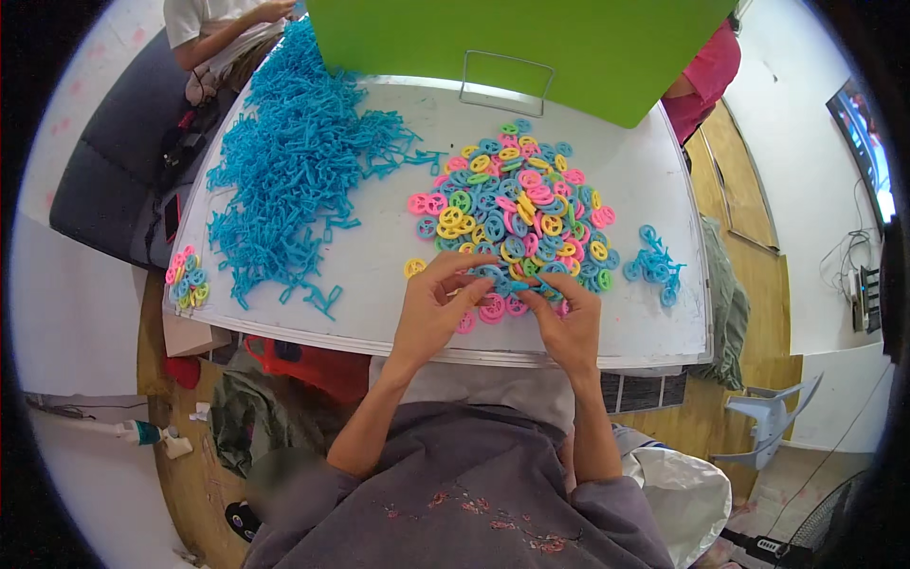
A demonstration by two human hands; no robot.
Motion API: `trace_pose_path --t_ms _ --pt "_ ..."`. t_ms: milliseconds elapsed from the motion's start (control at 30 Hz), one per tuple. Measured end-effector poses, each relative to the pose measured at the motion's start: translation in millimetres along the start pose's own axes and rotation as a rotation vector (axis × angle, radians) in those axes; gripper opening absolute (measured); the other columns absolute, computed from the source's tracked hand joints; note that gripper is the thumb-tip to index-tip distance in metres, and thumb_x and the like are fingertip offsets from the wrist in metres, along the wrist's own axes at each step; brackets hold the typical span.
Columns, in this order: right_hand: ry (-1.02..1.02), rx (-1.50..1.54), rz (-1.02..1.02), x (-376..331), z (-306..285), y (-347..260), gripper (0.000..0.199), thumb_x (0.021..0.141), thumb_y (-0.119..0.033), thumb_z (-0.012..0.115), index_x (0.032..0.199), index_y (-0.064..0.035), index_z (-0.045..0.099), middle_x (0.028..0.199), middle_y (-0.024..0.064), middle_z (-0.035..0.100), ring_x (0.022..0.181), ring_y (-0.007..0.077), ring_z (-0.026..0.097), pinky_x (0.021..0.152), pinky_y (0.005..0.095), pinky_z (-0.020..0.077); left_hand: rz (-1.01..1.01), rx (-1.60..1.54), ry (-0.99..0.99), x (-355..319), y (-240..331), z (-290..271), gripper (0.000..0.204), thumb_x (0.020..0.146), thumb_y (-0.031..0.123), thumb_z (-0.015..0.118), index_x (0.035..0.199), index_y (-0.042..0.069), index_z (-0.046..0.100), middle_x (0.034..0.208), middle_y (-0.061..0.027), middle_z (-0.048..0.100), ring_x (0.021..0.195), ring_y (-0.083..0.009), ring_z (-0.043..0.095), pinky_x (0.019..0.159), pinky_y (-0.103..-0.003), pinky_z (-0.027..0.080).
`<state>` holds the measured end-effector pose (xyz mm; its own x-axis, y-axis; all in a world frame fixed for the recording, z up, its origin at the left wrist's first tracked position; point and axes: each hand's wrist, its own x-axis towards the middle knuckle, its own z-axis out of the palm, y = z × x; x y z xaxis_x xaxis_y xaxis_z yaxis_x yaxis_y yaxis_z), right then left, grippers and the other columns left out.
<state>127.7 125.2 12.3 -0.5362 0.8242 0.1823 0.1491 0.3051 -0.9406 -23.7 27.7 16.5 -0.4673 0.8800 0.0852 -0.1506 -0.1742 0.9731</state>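
Over the near edge of a heap of small plastic wheels (493, 228) in pink, yellow, blue and green, my two hands meet. My left hand (444, 299) pinches a blue plastic wheel (490, 272) between thumb and fingers. From the other side my right hand (567, 318) closes on a thin blue plastic piece (527, 284), which reaches toward the wheel; whether the two are joined I cannot tell. A big pile of blue plastic frame pieces (294, 171) spreads over the table's left. To the right lies a small cluster of blue wheeled pieces (656, 267).
The white table (374, 294) carries an upright green board (521, 47) with a wire handle (507, 81) at its far side. A little group of wheels (187, 277) sits at the left edge. People stand beyond the table. A grey plastic chair (763, 417) is at the right.
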Motion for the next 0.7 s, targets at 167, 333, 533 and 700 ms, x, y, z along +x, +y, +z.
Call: trace_pose_path --t_ms 167,333,533,700 --pt "-0.01 -0.074 -0.094 -2 2 -7 0.016 0.076 0.002 0.07 0.092 0.0001 0.067 0.085 0.0067 0.067 0.079 0.0125 0.06 0.071 0.0257 0.0465 -0.167 -0.045 0.043 -1 3 2 0.02 0.086 0.003 0.062 0.106 0.001 0.063 0.091 -0.0056 0.063 0.08 -0.0115 0.063 0.071 -0.024 0.053" --pt "-0.047 -0.126 -0.137 -2 3 -2 0.017 0.075 0.003 0.069 0.091 -0.0009 0.067 0.085 0.0087 0.067 0.078 0.015 0.061 0.073 0.0279 0.0468 -0.175 -0.076 0.076 2 -5 2 0.018 0.086 -0.001 0.06 0.103 -0.001 0.063 0.09 -0.0074 0.065 0.077 -0.0105 0.063 0.069 -0.023 0.053" --pt "-0.11 0.074 0.12 1 3 -11 0.015 0.075 -0.002 0.071 0.088 0.0022 0.065 0.078 0.0079 0.066 0.074 0.0123 0.06 0.068 0.027 0.0457 -0.101 -0.041 0.089 0 -3 7 0.02 0.085 -0.006 0.057 0.104 -0.002 0.063 0.093 -0.0081 0.064 0.083 -0.0116 0.062 0.071 -0.024 0.053" --pt "-0.1 0.109 0.147 2 4 -11 0.014 0.08 -0.002 0.07 0.091 0.0035 0.064 0.083 0.0048 0.065 0.076 0.0086 0.059 0.068 0.0227 0.0464 -0.013 -0.062 0.134 -3 -4 13 0.023 0.085 -0.008 0.056 0.104 -0.001 0.065 0.092 -0.0053 0.059 0.085 -0.0117 0.061 0.074 -0.023 0.052"
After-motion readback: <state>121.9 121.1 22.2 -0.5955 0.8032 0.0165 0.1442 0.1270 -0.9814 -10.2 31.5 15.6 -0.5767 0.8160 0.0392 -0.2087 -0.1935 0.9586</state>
